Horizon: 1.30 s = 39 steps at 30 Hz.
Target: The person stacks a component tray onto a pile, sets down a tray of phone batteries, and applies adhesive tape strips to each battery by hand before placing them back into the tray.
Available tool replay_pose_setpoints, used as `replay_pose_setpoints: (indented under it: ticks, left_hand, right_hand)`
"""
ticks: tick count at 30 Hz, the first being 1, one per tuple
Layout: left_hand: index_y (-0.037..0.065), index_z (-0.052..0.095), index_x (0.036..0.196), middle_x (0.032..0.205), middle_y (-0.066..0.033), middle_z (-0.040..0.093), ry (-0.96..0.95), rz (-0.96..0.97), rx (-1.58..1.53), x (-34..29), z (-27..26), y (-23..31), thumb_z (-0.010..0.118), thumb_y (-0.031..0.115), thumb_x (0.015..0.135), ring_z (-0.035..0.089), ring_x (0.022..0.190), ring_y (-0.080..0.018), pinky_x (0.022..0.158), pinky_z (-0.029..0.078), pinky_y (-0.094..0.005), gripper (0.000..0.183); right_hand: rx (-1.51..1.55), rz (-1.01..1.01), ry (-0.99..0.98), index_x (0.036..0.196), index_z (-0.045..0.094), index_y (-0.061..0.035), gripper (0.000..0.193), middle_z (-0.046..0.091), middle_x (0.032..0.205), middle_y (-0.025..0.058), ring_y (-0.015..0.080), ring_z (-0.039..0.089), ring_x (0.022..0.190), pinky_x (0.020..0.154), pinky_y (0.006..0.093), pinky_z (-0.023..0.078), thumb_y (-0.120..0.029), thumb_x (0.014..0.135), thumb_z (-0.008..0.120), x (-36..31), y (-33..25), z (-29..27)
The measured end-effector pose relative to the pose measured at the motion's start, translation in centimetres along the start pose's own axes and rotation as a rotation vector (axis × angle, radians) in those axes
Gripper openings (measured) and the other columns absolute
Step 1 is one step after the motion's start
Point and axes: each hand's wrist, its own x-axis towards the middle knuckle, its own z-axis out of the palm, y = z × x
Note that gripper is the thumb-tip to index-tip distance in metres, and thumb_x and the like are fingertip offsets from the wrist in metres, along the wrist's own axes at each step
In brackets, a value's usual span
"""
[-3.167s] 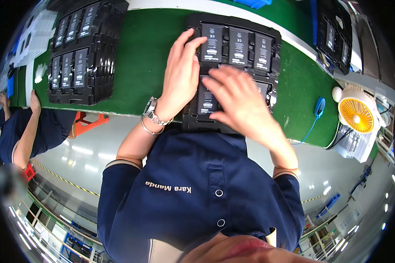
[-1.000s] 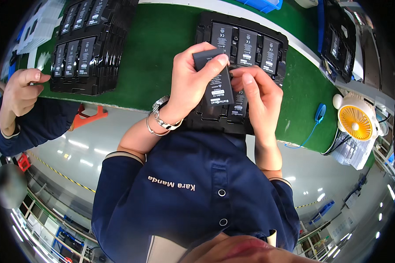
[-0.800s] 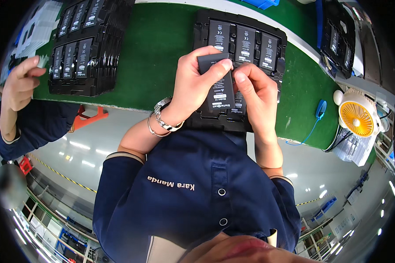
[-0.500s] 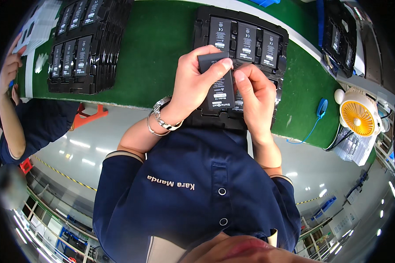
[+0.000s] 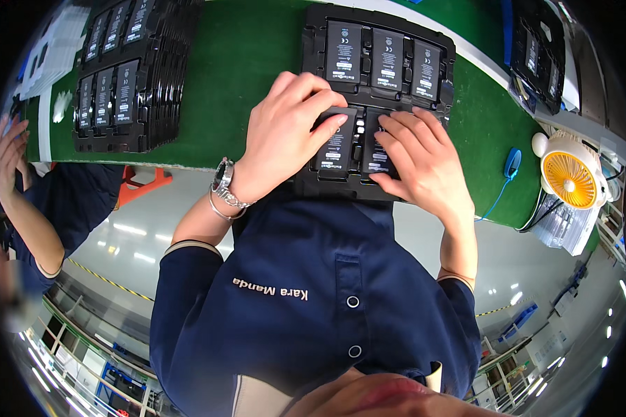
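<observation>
A black tray (image 5: 313,69) with flat, dark phone batteries in its slots lies in front of me. My left hand (image 5: 289,128) has its thumb and index finger closed at the far end of the near-left battery (image 5: 332,151), which sits in its slot. Over the middle battery (image 5: 374,156) of the near row rests my right hand (image 5: 428,160), its fingers spread and touching that battery. The right hand hides the slot to the right. In the far row lie three batteries, among them a middle one (image 5: 387,59).
A stack of similar battery trays (image 5: 135,125) stands left on the green table (image 5: 236,69). Another person's hand (image 5: 8,149) is at far left. On the right are a yellow-and-white fan (image 5: 569,179), a blue corded item (image 5: 512,165) and another black tray (image 5: 535,62).
The battery that my left hand held above the tray is now down in the near-left slot. My hands have moved apart, and the right one has spread over the middle battery.
</observation>
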Motion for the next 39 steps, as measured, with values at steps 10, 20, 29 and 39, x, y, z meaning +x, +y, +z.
replay_pose_setpoints:
  ticks: [10,20,29,39]
  left_hand:
    - [0.001,0.058,0.107,0.091,-0.0008,0.060,-0.317,-0.382,-1.324,0.0,-0.3,1.5,0.025,0.056,0.098,0.054,0.075,-0.0062,0.057,0.041,-0.0208,0.065]
    - [0.001,0.060,0.083,0.074,-0.0002,0.061,0.161,-0.362,-1.357,1.4,0.1,2.3,0.064,0.016,0.087,0.057,0.066,-0.0051,0.059,0.044,-0.0203,0.016]
    - [0.000,0.060,0.079,0.070,0.0006,0.061,0.219,-0.265,-1.260,1.4,1.4,2.1,0.065,0.012,0.085,0.054,0.064,-0.0039,0.057,0.043,-0.0204,0.014]
    - [0.001,0.055,0.075,0.064,0.0044,0.053,0.216,-0.259,-1.177,1.4,1.1,2.0,0.064,0.012,0.084,0.045,0.058,-0.0018,0.051,0.037,-0.0204,0.017]
  right_hand:
    - [-0.056,-0.149,0.766,0.089,0.068,-0.0037,0.027,0.066,0.095,0.0074,0.0242,0.061,0.085,0.076,0.0359,0.050,-0.011,0.063,0.070,2.5,-2.6,0.3]
    - [0.696,0.296,0.655,0.105,0.064,0.0032,0.023,0.063,0.098,0.0162,0.0289,0.060,0.088,0.078,0.0354,0.047,-0.004,0.083,0.062,3.0,-4.3,2.1]
    - [0.440,0.218,0.764,0.092,0.065,0.0029,0.021,0.063,0.086,0.0128,0.0269,0.059,0.073,0.065,0.0347,0.048,0.002,0.071,0.067,3.8,-4.5,2.9]
    - [0.744,0.265,0.613,0.088,0.064,0.0035,0.012,0.061,0.079,0.0103,0.0224,0.059,0.069,0.063,0.0307,0.048,-0.006,0.083,0.062,3.4,-2.7,2.4]
